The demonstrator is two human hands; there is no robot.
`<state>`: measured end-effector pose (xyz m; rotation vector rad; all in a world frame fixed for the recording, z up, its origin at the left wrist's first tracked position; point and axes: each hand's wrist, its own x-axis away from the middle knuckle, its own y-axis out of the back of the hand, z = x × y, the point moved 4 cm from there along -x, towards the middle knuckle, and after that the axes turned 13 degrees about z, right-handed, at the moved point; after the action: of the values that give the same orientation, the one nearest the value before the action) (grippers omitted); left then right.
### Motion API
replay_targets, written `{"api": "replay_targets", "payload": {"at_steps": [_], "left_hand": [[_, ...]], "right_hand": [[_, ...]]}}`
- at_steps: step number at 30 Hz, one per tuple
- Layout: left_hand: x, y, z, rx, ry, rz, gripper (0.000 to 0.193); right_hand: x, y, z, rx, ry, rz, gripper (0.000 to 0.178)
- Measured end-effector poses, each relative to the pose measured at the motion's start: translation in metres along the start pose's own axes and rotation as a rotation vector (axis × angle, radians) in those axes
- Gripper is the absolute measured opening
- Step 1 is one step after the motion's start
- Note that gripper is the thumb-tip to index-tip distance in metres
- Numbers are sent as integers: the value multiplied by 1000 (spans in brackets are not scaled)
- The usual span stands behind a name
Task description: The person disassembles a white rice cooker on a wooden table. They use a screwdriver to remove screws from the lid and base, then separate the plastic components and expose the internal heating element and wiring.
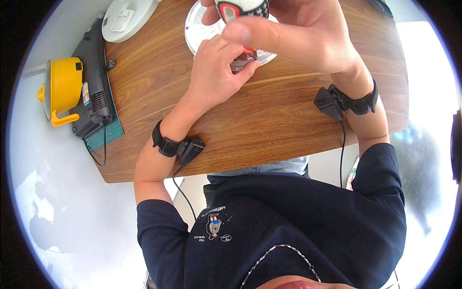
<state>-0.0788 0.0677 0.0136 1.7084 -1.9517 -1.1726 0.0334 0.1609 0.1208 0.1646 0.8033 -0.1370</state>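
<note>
My right hand (308, 41) is wrapped round the handle of a screwdriver (240, 8), coloured white, red and black. Its metal shaft points down toward the near edge of a round white disc (192, 29) with slots and a silvery rim. My left hand (216, 70) rests at that near edge, fingers closed on a small grey metal piece (237, 67) just beside the screwdriver's tip. Both hands cover much of the disc, and the top of the screwdriver is cut off by the upper edge of the view. Whether the tip touches a screw is hidden.
On the left stand a yellow pot (66, 86) with a handle and a long black device (94, 91) with a cord, over a green mat (114, 131). A white round lid-like part (127, 24) lies at the far left of the wooden table (269, 125). Wrist-worn black devices trail cables.
</note>
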Motion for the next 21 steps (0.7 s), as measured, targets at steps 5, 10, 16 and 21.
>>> {"api": "replay_targets", "payload": {"at_steps": [5, 10, 16, 21], "left_hand": [[-3, 7, -9, -44, 6, -8, 18], [-1, 9, -6, 67, 14, -44, 16], [-1, 29, -9, 164, 15, -199, 14], [4, 35, -16, 47, 7, -213, 13]], "right_hand": [[3, 3, 0, -127, -39, 20, 53], [-1, 8, 3, -8, 90, 53, 55], [-1, 27, 41, -50, 72, -220, 43], [5, 50, 51, -203, 154, -508, 28]]}}
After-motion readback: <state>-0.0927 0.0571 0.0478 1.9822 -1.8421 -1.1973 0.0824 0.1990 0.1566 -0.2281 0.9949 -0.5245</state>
